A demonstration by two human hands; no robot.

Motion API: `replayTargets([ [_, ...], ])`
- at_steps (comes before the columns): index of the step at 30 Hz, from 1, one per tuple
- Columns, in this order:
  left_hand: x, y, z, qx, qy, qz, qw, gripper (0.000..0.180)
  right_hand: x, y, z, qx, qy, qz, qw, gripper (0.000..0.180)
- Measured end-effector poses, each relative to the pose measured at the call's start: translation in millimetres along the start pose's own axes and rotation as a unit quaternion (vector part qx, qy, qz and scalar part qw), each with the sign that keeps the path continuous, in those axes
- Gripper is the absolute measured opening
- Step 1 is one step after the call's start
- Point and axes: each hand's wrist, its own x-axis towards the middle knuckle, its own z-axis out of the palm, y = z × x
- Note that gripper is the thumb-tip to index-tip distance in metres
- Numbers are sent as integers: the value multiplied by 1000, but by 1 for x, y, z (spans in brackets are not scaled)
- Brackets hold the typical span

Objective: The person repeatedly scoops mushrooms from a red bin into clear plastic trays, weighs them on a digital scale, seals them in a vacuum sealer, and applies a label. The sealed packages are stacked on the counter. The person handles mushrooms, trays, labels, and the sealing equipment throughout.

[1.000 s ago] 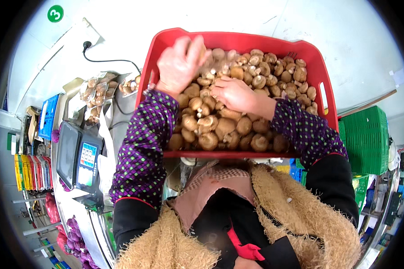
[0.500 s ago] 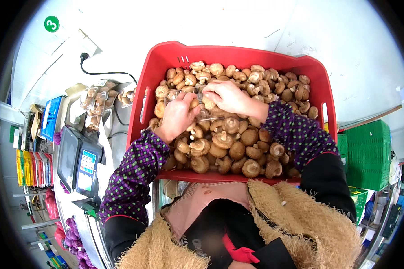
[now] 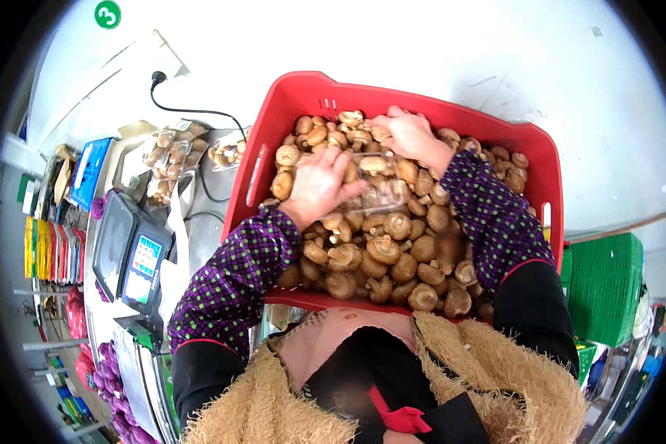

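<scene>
A red plastic crate (image 3: 436,101) holds a large heap of brown mushrooms (image 3: 383,250). On top of the heap lies a clear plastic tray (image 3: 386,198) with a few mushrooms in it. My left hand (image 3: 320,186) grips the tray's left side, its thumb reaching over the tray and apart from the fingers. Beyond the tray, my right hand (image 3: 408,136) bends its fingers around a mushroom (image 3: 379,134) in the far part of the heap. That mushroom is partly covered by the fingertips.
Left of the crate stand a scale (image 3: 129,251) with a lit panel and several bagged packs of mushrooms (image 3: 172,159). A black power cord (image 3: 200,112) runs behind them. Purple netted produce (image 3: 111,377) hangs at the lower left. Green crates (image 3: 603,288) are stacked at the right.
My right hand has left the tray and moved to the heap beyond it. My left hand stays at the tray, its thumb now spread wider. The view has shifted slightly.
</scene>
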Motion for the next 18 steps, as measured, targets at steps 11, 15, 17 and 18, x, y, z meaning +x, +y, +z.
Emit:
replayTargets([
  [11, 43, -81, 12, -31, -187, -227, 955, 44, -2, 36, 3, 346, 79, -6, 935, 26],
  [15, 47, -79, 20, 3, -144, -103, 984, 53, -11, 22, -27, 200, 135, -106, 965, 32],
  [17, 55, -71, 28, 11, -156, -10, 988, 58, -13, 23, -5, 99, 25, -49, 994, 48],
  [18, 59, -63, 27, 0, -164, -37, 986, 49, -10, 18, -2, 57, 18, -53, 997, 48],
])
